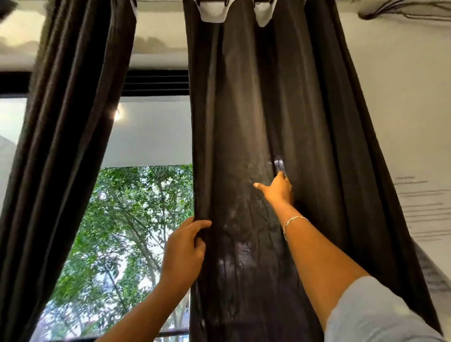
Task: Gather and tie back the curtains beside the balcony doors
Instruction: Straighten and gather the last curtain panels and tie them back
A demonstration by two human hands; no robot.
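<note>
Head view: we're gathering 1 curtain (244,122), left hand (185,249) clenching its edge, right hand (278,189) buried in a fold, grip unclear; no tie showing yet.

The right curtain (268,97) is hung from a dark rod (212,2), which is barely seen at the top edge. White lining (212,14) is shown there. A second dark curtain (68,109) is hung to its left.
</note>
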